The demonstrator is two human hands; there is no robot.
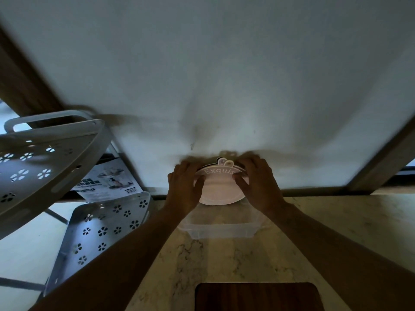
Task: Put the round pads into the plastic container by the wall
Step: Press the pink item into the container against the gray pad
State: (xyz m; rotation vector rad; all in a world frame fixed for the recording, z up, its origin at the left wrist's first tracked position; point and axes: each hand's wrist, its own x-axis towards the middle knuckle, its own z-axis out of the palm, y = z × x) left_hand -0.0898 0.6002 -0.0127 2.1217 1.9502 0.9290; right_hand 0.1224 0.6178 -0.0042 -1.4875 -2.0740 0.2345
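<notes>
A pink round pad (219,189), printed with "Exquis…" along its upper edge, stands tilted over the far end of a clear plastic container (221,231) that sits on the marble counter by the white wall. My left hand (186,187) grips the pad's left edge, and my right hand (258,182) grips its right edge. A small pink loop (225,162) sticks up from the pad's top. Whether other pads lie in the container I cannot tell.
A grey perforated corner rack (45,162) with flower-shaped holes stands at the left, with a lower shelf (105,230) and a printed paper label (107,180). A dark wooden board (256,297) lies at the counter's near edge. The white wall (224,75) rises right behind the container.
</notes>
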